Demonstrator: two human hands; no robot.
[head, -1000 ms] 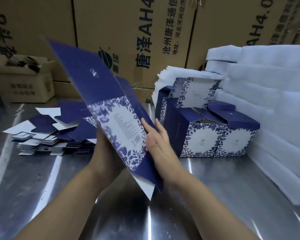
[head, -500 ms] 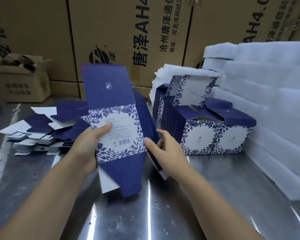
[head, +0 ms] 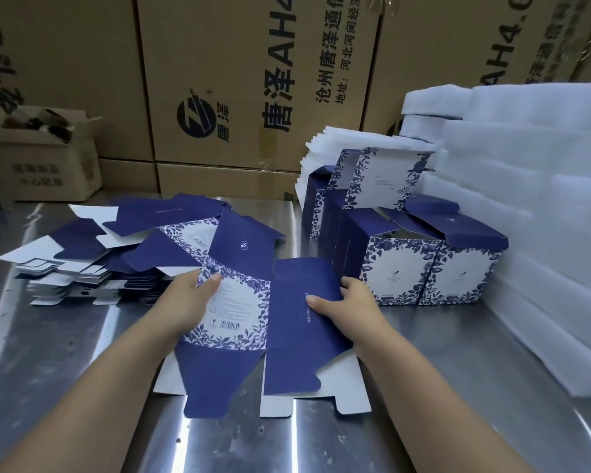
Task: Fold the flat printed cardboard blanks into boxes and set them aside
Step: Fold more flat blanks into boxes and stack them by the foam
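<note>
A blue and white floral cardboard blank (head: 239, 308) is held low over the steel table (head: 458, 387), partly opened into a sleeve with its bottom flaps hanging toward me. My left hand (head: 193, 298) grips its left edge, thumb on the printed white panel. My right hand (head: 352, 302) grips the plain blue side panel at the right edge. A messy stack of flat blanks (head: 116, 254) lies at the left. Several folded boxes (head: 423, 264) stand at the right behind my right hand.
White foam sheets (head: 533, 206) are piled along the right side. Large brown cartons (head: 253, 80) form a wall at the back. A small open carton (head: 41, 155) sits at the far left.
The blank has come down from upright in the air to low over the table, and it has opened out so that the blue side panel faces me.
</note>
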